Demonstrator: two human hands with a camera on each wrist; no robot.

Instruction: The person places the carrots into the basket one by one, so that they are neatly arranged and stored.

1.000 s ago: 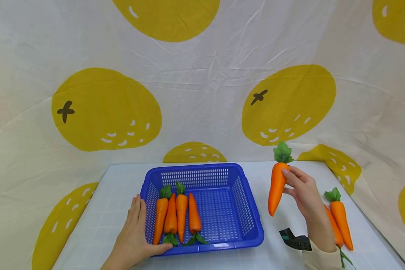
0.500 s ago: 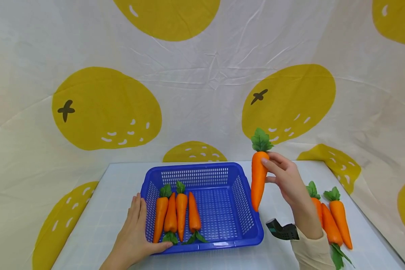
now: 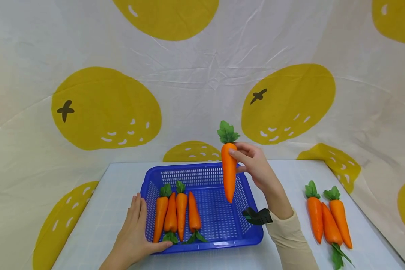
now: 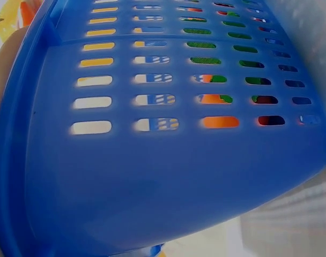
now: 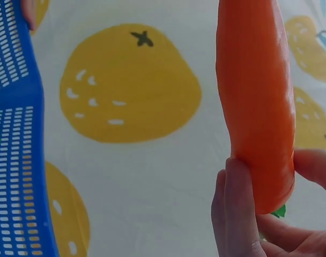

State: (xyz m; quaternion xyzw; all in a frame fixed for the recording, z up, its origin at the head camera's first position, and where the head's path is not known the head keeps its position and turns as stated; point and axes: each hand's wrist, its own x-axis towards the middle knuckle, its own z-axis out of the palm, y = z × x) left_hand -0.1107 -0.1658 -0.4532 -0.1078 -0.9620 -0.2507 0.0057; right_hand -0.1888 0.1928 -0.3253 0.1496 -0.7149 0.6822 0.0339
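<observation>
My right hand point(image 3: 256, 165) pinches a carrot point(image 3: 229, 172) near its leafy top, thumb on one side and fingers on the other. The carrot hangs tip down over the right part of a blue plastic basket point(image 3: 222, 244). In the right wrist view its orange body point(image 5: 254, 91) fills the space between thumb and fingers. My left hand point(image 3: 131, 232) lies against the basket's left front corner, fingers straight along the left side and thumb on the front rim. Several carrots point(image 3: 181, 215) lie side by side in the basket's left half, leaves pointing alternately back and front.
Three more carrots point(image 3: 330, 225) lie on the white table point(image 3: 283, 240) right of the basket, the middle one turned leaves to the front. A cloth point(image 3: 202, 93) printed with yellow fruit hangs behind the table. A black band point(image 3: 257, 216) shows at the right wrist.
My right hand has carried the carrot leftward and slightly up, from the table's right side to above the basket. The carrots on the right are now fully uncovered. My left hand has stayed put.
</observation>
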